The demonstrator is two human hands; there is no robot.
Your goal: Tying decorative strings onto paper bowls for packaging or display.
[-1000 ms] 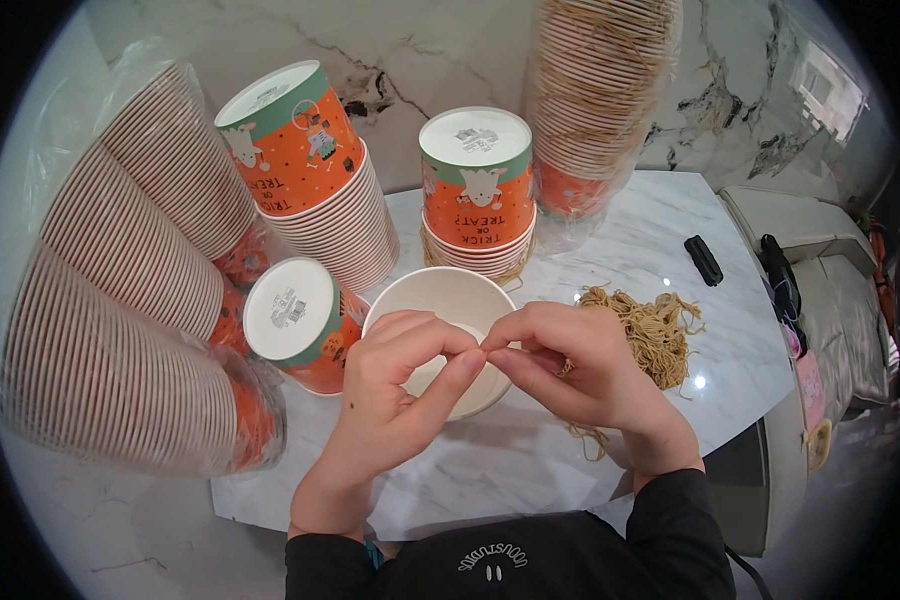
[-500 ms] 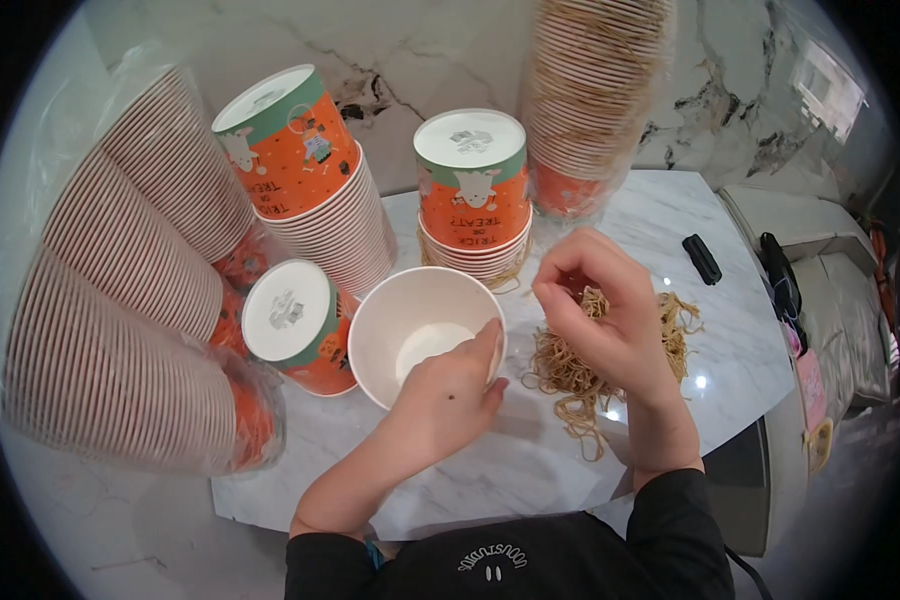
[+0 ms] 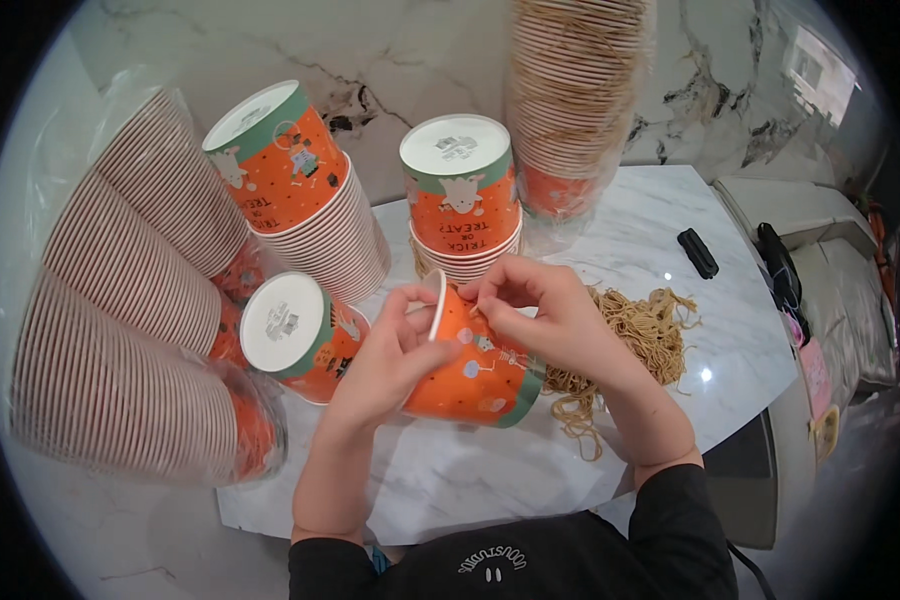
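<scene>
My left hand [image 3: 395, 350] grips an orange paper bucket [image 3: 460, 375] with a green base band by its white rim, tilted on its side with its mouth toward the left. Close to the rim, my right hand [image 3: 530, 305] pinches what looks like a thin tan rubber band against the bucket's outer wall; the fingers mostly hide it. Behind my right wrist lies a loose pile of tan rubber bands [image 3: 645, 335]. An upside-down bucket [image 3: 460, 200] tops a short nested stack just beyond my hands. Left of my left hand, another bucket [image 3: 285, 325] stands upside down.
Tall plastic-wrapped bucket stacks [image 3: 120, 370] lean along the left side. A further nested stack [image 3: 325, 240] stands at the back left. At the back, a tall stack wound with rubber bands [image 3: 580, 100] rises by the marble wall. A black oblong object [image 3: 698, 254] lies at right.
The bucket has tipped from mouth-up onto its side, showing its printed wall. My right hand has come left from above the rubber-band pile to the bucket's rim.
</scene>
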